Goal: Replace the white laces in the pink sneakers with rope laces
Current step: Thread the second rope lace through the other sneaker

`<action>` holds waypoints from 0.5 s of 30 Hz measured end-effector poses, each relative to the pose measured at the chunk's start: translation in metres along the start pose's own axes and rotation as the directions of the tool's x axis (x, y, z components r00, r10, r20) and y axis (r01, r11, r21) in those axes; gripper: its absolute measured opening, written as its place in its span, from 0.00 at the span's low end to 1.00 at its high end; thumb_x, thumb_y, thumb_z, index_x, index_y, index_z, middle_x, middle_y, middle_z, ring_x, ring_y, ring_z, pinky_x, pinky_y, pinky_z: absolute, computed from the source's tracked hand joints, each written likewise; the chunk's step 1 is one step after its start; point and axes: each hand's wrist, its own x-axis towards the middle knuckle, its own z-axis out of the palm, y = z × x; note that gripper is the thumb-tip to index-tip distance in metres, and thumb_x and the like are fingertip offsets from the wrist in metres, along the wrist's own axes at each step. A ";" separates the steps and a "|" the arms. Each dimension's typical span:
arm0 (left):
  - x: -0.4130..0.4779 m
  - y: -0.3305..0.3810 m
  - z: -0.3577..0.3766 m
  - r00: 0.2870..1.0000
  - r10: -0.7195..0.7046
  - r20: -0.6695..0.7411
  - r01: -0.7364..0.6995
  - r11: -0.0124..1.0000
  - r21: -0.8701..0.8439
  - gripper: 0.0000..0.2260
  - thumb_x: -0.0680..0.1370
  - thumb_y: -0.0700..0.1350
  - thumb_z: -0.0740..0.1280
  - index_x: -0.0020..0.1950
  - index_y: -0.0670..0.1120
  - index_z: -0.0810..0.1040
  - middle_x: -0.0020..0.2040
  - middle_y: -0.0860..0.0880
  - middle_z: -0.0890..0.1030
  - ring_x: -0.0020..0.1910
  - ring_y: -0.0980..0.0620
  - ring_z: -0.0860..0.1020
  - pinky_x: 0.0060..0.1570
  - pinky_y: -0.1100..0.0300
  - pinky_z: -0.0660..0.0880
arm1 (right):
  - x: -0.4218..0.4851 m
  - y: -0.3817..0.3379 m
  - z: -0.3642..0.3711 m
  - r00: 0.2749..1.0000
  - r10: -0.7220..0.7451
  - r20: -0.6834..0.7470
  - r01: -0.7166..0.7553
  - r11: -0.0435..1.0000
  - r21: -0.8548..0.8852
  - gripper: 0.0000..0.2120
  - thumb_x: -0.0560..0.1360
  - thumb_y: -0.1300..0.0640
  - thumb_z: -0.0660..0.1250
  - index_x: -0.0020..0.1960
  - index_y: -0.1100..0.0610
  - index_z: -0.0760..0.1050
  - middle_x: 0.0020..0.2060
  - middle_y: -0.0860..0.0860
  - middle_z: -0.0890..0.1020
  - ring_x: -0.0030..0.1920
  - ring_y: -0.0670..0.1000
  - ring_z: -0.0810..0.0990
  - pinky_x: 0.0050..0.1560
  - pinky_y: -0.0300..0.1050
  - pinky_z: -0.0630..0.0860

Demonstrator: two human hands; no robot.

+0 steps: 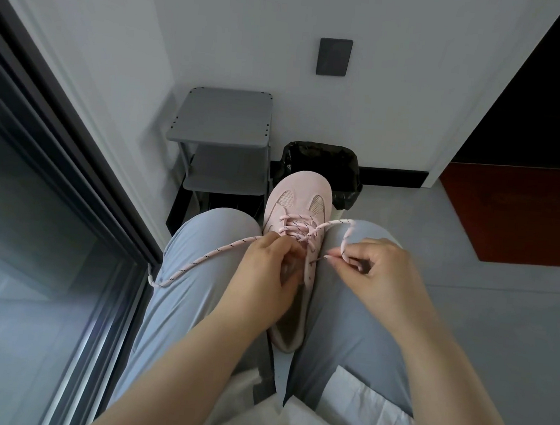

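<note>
A pink sneaker [298, 197] lies between my knees, toe pointing away from me. A pink rope lace with dark flecks [200, 259] is threaded through its lower eyelets. One end trails left over my thigh and hangs beside the glass door. My left hand [266, 272] grips the sneaker's left upper near the top eyelets. My right hand [375, 268] pinches the other lace end near its tip, which points at an eyelet on the shoe's right side. That lace loops up over my right knee.
I sit with both legs in light blue trousers [196, 306]. A grey tiered stand [221, 132] and a bin with a black liner [323, 168] stand against the wall ahead. A glass sliding door [33, 224] runs along my left. A doorway opens at right.
</note>
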 end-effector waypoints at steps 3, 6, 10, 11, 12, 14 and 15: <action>0.002 0.003 0.003 0.999 -0.024 -0.037 0.025 1.000 0.016 0.08 0.69 0.37 0.70 0.46 0.45 0.79 0.43 0.54 0.71 0.44 0.53 0.70 0.43 0.65 0.64 | 0.000 0.000 -0.001 1.000 -0.012 -0.010 0.011 0.999 -0.046 0.03 0.67 0.58 0.75 0.36 0.57 0.83 0.24 0.41 0.73 0.36 0.41 0.75 0.34 0.32 0.69; 0.003 0.002 0.007 0.997 -0.033 -0.067 0.035 0.999 0.036 0.08 0.68 0.39 0.72 0.45 0.46 0.78 0.43 0.54 0.71 0.44 0.52 0.70 0.43 0.64 0.63 | 0.000 0.000 0.000 1.000 -0.016 -0.020 0.014 0.996 -0.085 0.05 0.66 0.63 0.75 0.34 0.56 0.81 0.25 0.47 0.72 0.35 0.48 0.72 0.32 0.36 0.67; 0.002 0.002 0.012 0.996 -0.037 -0.086 0.041 0.998 0.053 0.09 0.67 0.38 0.73 0.45 0.45 0.80 0.44 0.51 0.72 0.45 0.49 0.72 0.44 0.63 0.64 | 0.000 0.000 0.002 0.999 0.031 -0.029 -0.034 0.992 -0.121 0.07 0.65 0.67 0.72 0.31 0.56 0.80 0.26 0.53 0.73 0.31 0.52 0.72 0.34 0.48 0.69; 0.002 0.002 0.012 0.995 -0.037 -0.094 0.042 0.998 0.056 0.08 0.67 0.38 0.73 0.45 0.45 0.80 0.44 0.52 0.72 0.45 0.49 0.72 0.45 0.63 0.64 | 0.000 0.000 0.002 0.999 0.037 -0.025 -0.040 0.992 -0.119 0.07 0.64 0.67 0.71 0.31 0.57 0.79 0.26 0.54 0.74 0.31 0.53 0.73 0.34 0.50 0.70; 0.002 0.002 0.013 0.994 -0.036 -0.102 0.042 0.997 0.058 0.08 0.67 0.38 0.73 0.45 0.45 0.81 0.43 0.52 0.71 0.45 0.49 0.72 0.45 0.63 0.64 | 0.000 0.001 0.002 0.999 0.040 -0.021 -0.042 0.992 -0.116 0.07 0.65 0.67 0.71 0.31 0.57 0.79 0.26 0.54 0.73 0.31 0.54 0.73 0.34 0.50 0.70; 0.002 0.002 0.014 0.993 -0.031 -0.118 0.038 0.998 0.051 0.08 0.67 0.38 0.73 0.44 0.45 0.82 0.43 0.53 0.70 0.44 0.50 0.71 0.44 0.62 0.65 | 0.001 0.000 0.003 0.999 0.041 -0.014 -0.042 0.993 -0.111 0.06 0.65 0.66 0.72 0.31 0.58 0.78 0.27 0.55 0.73 0.31 0.54 0.72 0.33 0.50 0.70; 0.003 0.001 0.014 0.992 -0.030 -0.122 0.036 0.998 0.046 0.08 0.67 0.38 0.73 0.44 0.45 0.82 0.42 0.54 0.70 0.44 0.51 0.71 0.44 0.63 0.65 | 0.001 0.001 0.003 0.999 0.036 -0.013 -0.038 0.994 -0.105 0.06 0.65 0.65 0.72 0.31 0.58 0.78 0.27 0.54 0.73 0.31 0.53 0.72 0.34 0.50 0.70</action>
